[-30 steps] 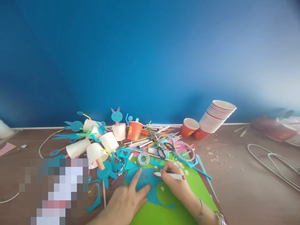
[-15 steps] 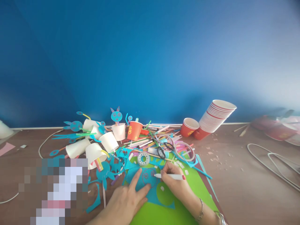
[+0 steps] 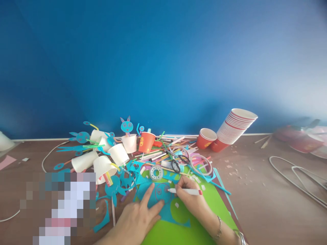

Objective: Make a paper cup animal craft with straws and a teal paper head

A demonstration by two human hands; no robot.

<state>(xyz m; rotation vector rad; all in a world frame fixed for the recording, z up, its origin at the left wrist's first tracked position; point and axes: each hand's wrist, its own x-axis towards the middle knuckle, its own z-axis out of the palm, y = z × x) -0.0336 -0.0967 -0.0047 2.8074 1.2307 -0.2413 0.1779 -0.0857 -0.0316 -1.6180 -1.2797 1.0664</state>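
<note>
Here, the right hand (image 3: pixel 194 203) pinches a marker (image 3: pixel 186 192), its tip at a face (image 3: pixel 163 194) drawn on the blue paper (image 3: pixel 170 213). The left hand (image 3: pixel 136 215), fingers spread, rests on that paper, which lies over a green sheet (image 3: pixel 217 200). Just beyond sits a grey ring (image 3: pixel 153 173), near the scissors (image 3: pixel 175 165).

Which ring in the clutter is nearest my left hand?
The small grey ring, just beyond your left hand; the two wider rings lie farther right.
</note>
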